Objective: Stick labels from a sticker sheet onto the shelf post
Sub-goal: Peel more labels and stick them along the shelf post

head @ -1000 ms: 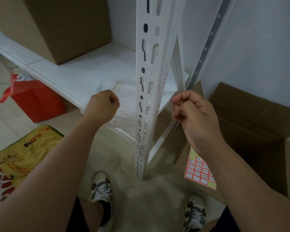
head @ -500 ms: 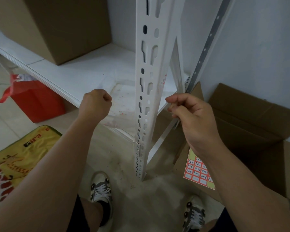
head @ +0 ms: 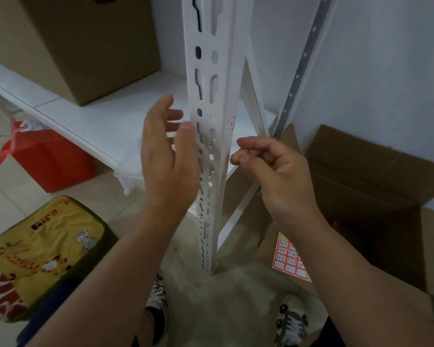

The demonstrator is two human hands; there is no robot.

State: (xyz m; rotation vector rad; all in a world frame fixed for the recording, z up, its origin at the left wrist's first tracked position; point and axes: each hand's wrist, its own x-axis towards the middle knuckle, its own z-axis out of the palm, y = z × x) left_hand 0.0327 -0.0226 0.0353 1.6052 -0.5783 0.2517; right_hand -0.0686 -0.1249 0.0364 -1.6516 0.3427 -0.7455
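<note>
White wall, dusty floor behind. Left hand point(head: 169, 156) open, fingers straight, beside shelf post point(head: 208, 136). Right hand point(head: 273, 169) fingertips pinched together, label unseen. Sticker sheet point(head: 290, 259) against cardboard box point(head: 376, 176). Likely between labels; next: peel another, press onto post.

Two hands point(head: 169, 156), one post point(head: 208, 146), two boxes point(head: 73, 46), one sticker sheet point(head: 287, 259).

Smooth white painted metal on the shelf post point(head: 208, 136), plain brown matt cardboard for the box point(head: 376, 186), soft yellow printed cloth on the cushion point(head: 48, 246), shiny paper on the sticker sheet point(head: 290, 259), dusty rough grey floor point(head: 236, 296).
</note>
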